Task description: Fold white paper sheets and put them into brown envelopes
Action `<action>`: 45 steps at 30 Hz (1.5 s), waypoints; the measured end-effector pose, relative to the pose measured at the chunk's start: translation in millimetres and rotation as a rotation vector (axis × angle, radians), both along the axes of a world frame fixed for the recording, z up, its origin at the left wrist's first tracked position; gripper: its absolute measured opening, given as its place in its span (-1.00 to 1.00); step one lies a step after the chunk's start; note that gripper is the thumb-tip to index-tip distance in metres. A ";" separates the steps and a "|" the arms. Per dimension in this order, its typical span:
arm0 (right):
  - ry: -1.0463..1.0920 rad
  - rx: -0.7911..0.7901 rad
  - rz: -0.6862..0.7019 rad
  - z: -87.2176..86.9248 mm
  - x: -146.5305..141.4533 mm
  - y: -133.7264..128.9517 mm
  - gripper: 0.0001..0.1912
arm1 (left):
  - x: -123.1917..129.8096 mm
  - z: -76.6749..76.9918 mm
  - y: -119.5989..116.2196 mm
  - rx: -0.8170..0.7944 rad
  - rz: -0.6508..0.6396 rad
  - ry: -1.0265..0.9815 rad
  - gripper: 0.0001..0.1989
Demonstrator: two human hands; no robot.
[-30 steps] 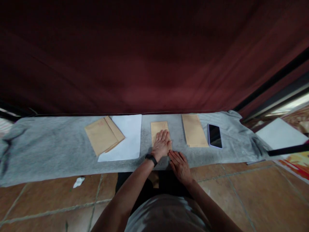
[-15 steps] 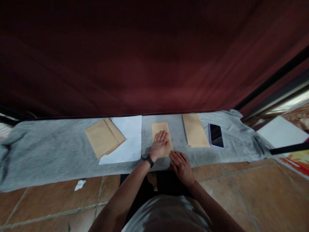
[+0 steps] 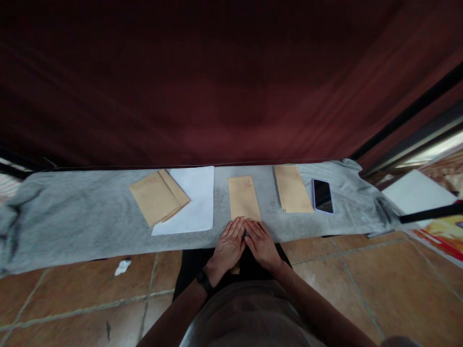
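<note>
While my left hand (image 3: 228, 246) and right hand (image 3: 263, 245) lie flat, gripping nothing, on the near end of the middle envelope (image 3: 244, 197), I should press evenly, keeping its edges square.

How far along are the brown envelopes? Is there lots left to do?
Probably partway. In hand is the middle envelope: it lies flat, with the left hand and right hand at its near edge. The left pile, partly on the white sheet, and the right stack, beside the phone, may be the done ones and the ones left, but I can't tell which is which.
</note>
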State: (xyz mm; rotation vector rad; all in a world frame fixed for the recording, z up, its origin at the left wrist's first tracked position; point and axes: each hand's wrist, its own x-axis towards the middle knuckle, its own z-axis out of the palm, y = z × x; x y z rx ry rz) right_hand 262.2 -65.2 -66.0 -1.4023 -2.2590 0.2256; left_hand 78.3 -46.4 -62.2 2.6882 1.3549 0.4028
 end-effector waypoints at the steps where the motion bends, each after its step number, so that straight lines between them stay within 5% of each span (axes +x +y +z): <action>1: 0.001 0.001 -0.005 -0.2 -2.9 -0.8 -0.47 | -0.1 -0.4 -0.3 0.000 0.005 0.002 -0.40; 13: -0.072 0.048 -0.132 -4.6 22.5 -9.6 -0.51 | -19.3 6.2 -13.8 0.033 0.102 -0.018 -0.43; 19: -0.094 0.070 -0.180 -4.6 16.0 -9.6 -0.54 | -3.1 16.1 -11.9 -0.059 0.274 -0.035 -0.54; 24: -0.096 0.078 -0.213 0.7 5.5 -5.9 -0.56 | 18.2 17.8 4.6 -0.161 0.479 -0.287 -0.59; 33: -0.130 0.071 -0.254 12.5 -3.5 2.3 -0.65 | 20.1 9.1 43.7 -0.543 0.819 -0.865 -0.33; 40: -0.152 -0.003 -0.342 27.3 -15.2 13.3 -0.70 | 37.1 27.9 44.5 -0.659 0.647 -1.155 -0.61; 45: 0.216 -0.172 -0.446 36.2 -4.6 31.7 -0.78 | 55.9 60.9 40.1 -0.654 0.424 -1.259 -0.53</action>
